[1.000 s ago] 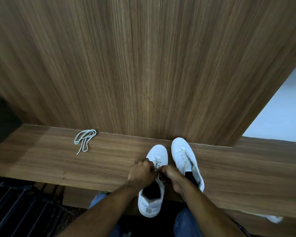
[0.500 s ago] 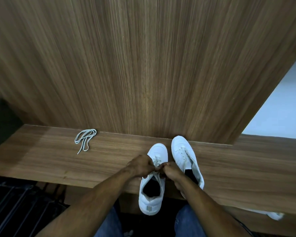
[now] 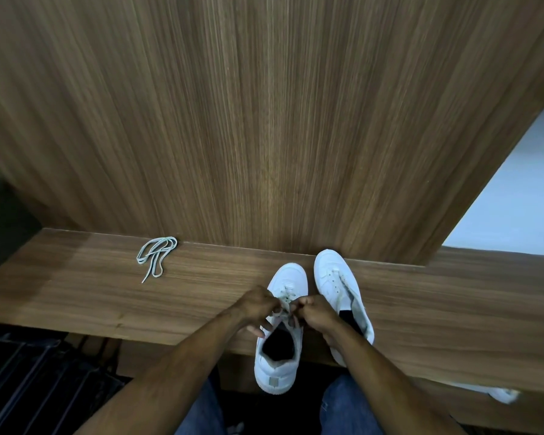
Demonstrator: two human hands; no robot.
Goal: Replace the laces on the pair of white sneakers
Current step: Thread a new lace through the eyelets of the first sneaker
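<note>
Two white sneakers stand side by side on a wooden shelf (image 3: 76,293), toes toward the back panel. The left sneaker (image 3: 280,356) overhangs the front edge with its heel. My left hand (image 3: 258,307) and my right hand (image 3: 316,312) meet over its tongue, and each pinches part of the lace (image 3: 285,299) threaded through the eyelets. The right sneaker (image 3: 335,277) lies partly behind my right wrist. A loose pale lace (image 3: 156,255) lies bundled on the shelf to the far left.
A tall wooden panel (image 3: 264,120) rises right behind the shelf. A dark grille (image 3: 29,387) sits below at the left. My knees in blue jeans (image 3: 343,406) are under the shelf edge. Another white object (image 3: 503,395) shows below at the right.
Both hands have shifted slightly toward the toe of the left sneaker, and my left fingers have spread a little over the tongue. The shoes and the loose lace have stayed put.
</note>
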